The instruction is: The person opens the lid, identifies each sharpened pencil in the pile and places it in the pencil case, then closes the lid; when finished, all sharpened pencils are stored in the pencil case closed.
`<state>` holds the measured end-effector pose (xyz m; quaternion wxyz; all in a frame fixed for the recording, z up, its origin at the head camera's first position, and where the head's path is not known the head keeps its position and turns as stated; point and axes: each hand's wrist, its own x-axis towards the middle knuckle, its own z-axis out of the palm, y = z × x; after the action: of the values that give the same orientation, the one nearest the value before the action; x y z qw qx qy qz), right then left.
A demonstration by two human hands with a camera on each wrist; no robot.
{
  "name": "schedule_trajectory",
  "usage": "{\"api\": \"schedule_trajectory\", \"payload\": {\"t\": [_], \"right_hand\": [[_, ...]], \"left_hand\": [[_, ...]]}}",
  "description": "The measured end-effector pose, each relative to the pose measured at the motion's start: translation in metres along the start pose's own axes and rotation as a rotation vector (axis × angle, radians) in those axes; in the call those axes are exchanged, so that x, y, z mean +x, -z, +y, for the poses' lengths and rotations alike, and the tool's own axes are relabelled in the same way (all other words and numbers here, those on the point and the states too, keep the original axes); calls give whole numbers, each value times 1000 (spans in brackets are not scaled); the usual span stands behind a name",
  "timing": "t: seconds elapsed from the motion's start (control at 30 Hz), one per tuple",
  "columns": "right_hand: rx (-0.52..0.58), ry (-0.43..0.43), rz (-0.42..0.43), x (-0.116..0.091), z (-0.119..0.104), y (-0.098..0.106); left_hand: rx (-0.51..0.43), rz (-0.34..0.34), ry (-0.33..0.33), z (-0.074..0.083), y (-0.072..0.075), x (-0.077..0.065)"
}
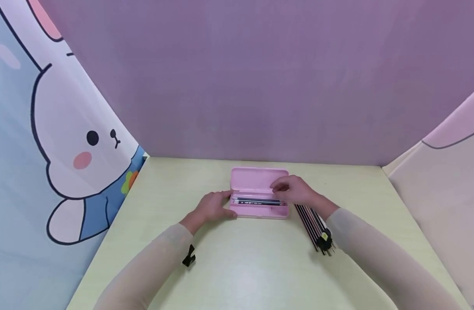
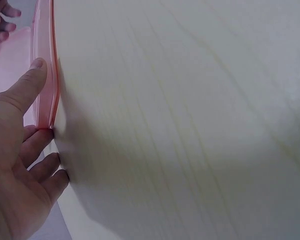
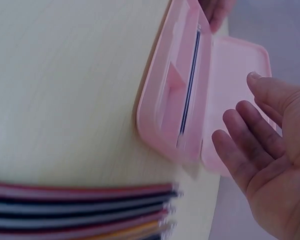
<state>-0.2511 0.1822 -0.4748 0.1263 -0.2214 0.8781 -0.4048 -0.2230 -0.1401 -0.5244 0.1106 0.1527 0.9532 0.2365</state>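
Note:
An open pink pencil case (image 1: 260, 211) lies on the table, its lid (image 1: 256, 178) folded back toward the wall. Dark striped pencils (image 1: 256, 201) lie lengthwise inside its long compartment. My left hand (image 1: 211, 206) holds the case's left end, the thumb on the front wall (image 2: 46, 95) and the other fingers bent at the end corner. Over the right end and lid, my right hand (image 1: 295, 190) hovers with fingers loosely bent and nothing between them. Beside the case, partly under the right forearm, lies a bunch of pencils (image 1: 308, 221) in dark and other colours.
The pale wooden table (image 1: 240, 267) meets a purple wall (image 1: 260, 86) behind the case. A rabbit-print cloth (image 1: 74, 129) hangs at left and a pale pink one (image 1: 450, 181) at right. Small black parts (image 1: 189, 256) show by both forearms.

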Motion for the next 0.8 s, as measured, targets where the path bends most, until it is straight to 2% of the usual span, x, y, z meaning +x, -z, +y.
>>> {"api": "schedule_trajectory", "payload": {"t": [0.13, 0.47, 0.8], "right_hand": [[8, -57, 18, -17, 7, 14], [44, -179, 82, -57, 48, 39], [96, -261, 53, -88, 77, 49]], "left_hand": [[-1, -1, -5, 1, 0, 0], [3, 5, -8, 1, 0, 1], [9, 2, 2, 0, -2, 2]]}}
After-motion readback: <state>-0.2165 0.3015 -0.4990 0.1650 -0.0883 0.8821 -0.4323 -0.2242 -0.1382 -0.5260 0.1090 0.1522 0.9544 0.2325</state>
